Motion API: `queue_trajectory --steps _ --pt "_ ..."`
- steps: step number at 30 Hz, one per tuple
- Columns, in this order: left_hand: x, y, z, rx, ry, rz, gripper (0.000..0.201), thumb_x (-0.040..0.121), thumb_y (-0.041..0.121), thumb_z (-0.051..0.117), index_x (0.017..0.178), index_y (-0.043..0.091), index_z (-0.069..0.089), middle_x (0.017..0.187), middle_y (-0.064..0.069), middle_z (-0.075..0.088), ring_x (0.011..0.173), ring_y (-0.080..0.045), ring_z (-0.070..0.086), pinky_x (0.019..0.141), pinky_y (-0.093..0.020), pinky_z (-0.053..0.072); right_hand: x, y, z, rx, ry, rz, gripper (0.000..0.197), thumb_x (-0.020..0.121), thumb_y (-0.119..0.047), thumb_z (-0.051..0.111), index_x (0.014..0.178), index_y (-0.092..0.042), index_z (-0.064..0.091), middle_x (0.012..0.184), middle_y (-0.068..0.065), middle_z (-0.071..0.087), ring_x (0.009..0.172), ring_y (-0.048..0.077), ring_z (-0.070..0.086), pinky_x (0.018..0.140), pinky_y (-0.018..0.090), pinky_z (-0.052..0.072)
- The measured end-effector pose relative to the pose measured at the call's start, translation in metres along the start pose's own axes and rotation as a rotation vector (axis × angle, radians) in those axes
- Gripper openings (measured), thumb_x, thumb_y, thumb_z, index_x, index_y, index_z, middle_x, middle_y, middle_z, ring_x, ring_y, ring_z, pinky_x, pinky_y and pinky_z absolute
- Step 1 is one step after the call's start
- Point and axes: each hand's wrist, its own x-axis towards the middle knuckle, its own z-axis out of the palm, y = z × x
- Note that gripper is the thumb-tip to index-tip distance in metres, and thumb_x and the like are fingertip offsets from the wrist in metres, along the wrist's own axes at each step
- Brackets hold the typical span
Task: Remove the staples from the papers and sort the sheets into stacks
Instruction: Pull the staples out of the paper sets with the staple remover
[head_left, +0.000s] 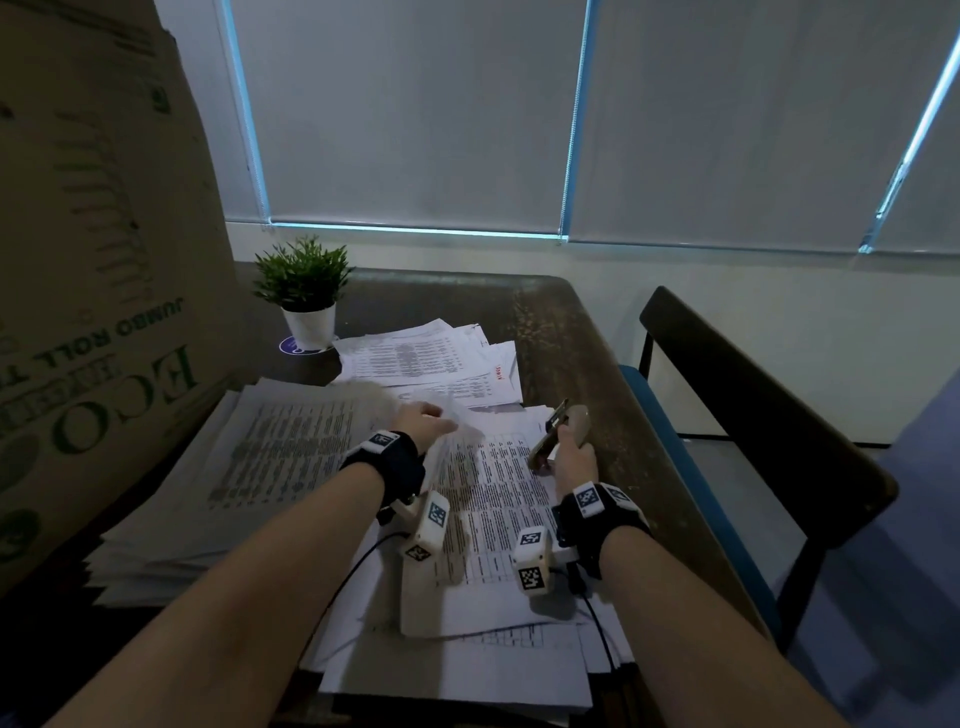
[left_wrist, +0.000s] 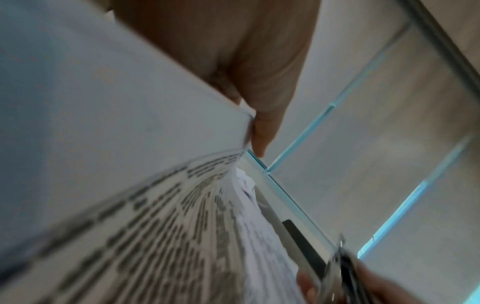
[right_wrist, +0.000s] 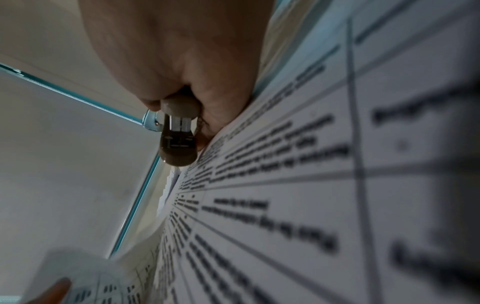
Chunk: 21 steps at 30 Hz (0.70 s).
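Observation:
My left hand (head_left: 430, 419) pinches the edge of a loose printed sheet (head_left: 460, 427), blurred and raised off the papers; the left wrist view shows the fingers (left_wrist: 259, 131) against that sheet (left_wrist: 116, 123). Beneath both hands lies a pile of printed sheets (head_left: 493, 504). My right hand (head_left: 574, 454) grips a beige stapler-like tool (head_left: 553, 428), its metal front tilted up and away. Seen from the right wrist, the tool (right_wrist: 179, 135) sits in the fist just above the printed page (right_wrist: 285, 185). A thick paper stack (head_left: 270, 457) lies to the left, another spread of sheets (head_left: 426, 358) farther back.
A large cardboard box (head_left: 93, 260) stands at the left against the stack. A small potted plant (head_left: 306, 296) sits at the back of the dark wooden table (head_left: 571, 332). A chair (head_left: 753, 415) with a blue seat stands close along the table's right edge.

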Motion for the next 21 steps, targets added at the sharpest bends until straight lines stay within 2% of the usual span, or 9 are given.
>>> queue_trajectory --steps 2,4,9,12,15,16,18,20,21 --pt "0.006 0.0 -0.004 0.04 -0.045 -0.039 0.057 0.085 0.019 0.068 0.134 0.002 0.046 0.133 -0.019 0.051 0.115 -0.03 0.052 0.096 -0.037 0.043 0.0 0.0 -0.001 0.005 0.004 -0.003 0.069 0.096 -0.052 0.045 0.146 -0.005 0.035 0.14 0.017 0.05 0.122 0.037 0.052 0.108 0.045 0.037" --pt "0.017 -0.006 -0.007 0.134 -0.042 -0.074 0.064 0.082 0.022 0.071 0.136 0.002 0.043 0.137 -0.019 0.048 0.123 -0.034 0.048 0.104 -0.042 0.04 0.001 0.001 -0.003 0.0 -0.004 -0.001 0.069 0.097 -0.052 0.045 0.147 -0.006 0.034 0.14 0.017 0.049 0.123 0.037 0.051 0.108 0.045 0.036" --pt "0.021 -0.007 -0.007 0.095 -0.019 0.055 0.041 0.078 0.021 0.069 0.115 0.006 0.059 0.115 -0.013 0.063 0.104 -0.032 0.06 0.094 -0.046 0.049 -0.001 0.002 -0.003 0.014 -0.018 -0.009 0.069 0.097 -0.052 0.044 0.146 -0.005 0.035 0.137 0.017 0.051 0.121 0.037 0.053 0.107 0.044 0.038" --pt "0.01 0.003 -0.008 -0.031 0.055 0.107 0.057 0.079 0.016 0.072 0.128 0.009 0.043 0.121 -0.009 0.054 0.107 -0.03 0.056 0.093 -0.041 0.048 0.003 0.004 -0.004 0.057 -0.001 -0.012 0.068 0.097 -0.051 0.046 0.147 -0.006 0.035 0.139 0.017 0.05 0.122 0.037 0.051 0.108 0.046 0.037" --pt "0.006 0.01 -0.012 -0.195 0.042 -0.02 0.083 0.077 0.016 0.077 0.143 0.009 0.027 0.137 -0.013 0.044 0.12 -0.032 0.048 0.1 -0.042 0.041 0.001 0.004 0.002 0.112 -0.027 -0.05 0.074 0.093 -0.059 0.048 0.146 -0.009 0.036 0.137 0.015 0.051 0.122 0.038 0.053 0.109 0.05 0.038" --pt "0.005 0.012 -0.013 -0.244 0.011 -0.048 0.077 0.08 0.013 0.074 0.143 0.004 0.031 0.135 -0.007 0.044 0.119 -0.03 0.048 0.1 -0.038 0.04 0.006 0.006 0.006 0.135 -0.038 -0.06 0.083 0.085 -0.071 0.049 0.141 -0.01 0.041 0.133 0.016 0.056 0.116 0.037 0.058 0.105 0.051 0.043" --pt "0.003 0.016 -0.017 -0.325 -0.103 -0.12 0.038 0.087 0.006 0.064 0.122 -0.001 0.052 0.113 -0.005 0.049 0.099 -0.029 0.056 0.085 -0.032 0.045 0.017 0.008 0.009 0.142 -0.058 -0.079 0.092 0.066 -0.086 0.054 0.119 -0.011 0.057 0.11 0.018 0.068 0.092 0.035 0.068 0.088 0.052 0.054" --pt "0.001 0.015 -0.02 -0.294 -0.245 -0.162 0.007 0.09 0.008 0.057 0.094 0.003 0.058 0.097 -0.011 0.056 0.075 -0.03 0.057 0.066 -0.03 0.044 0.006 -0.007 0.008 0.133 -0.141 -0.116 0.065 0.076 -0.066 0.065 0.105 -0.008 0.058 0.094 0.02 0.069 0.076 0.033 0.066 0.073 0.048 0.056" --pt "0.002 0.013 -0.022 -0.257 -0.295 -0.17 0.006 0.089 0.01 0.056 0.09 0.004 0.057 0.094 -0.013 0.054 0.074 -0.031 0.056 0.065 -0.03 0.043 -0.005 -0.019 0.006 0.116 -0.182 -0.146 0.046 0.086 -0.047 0.066 0.106 -0.008 0.053 0.093 0.021 0.067 0.073 0.033 0.064 0.068 0.046 0.053"
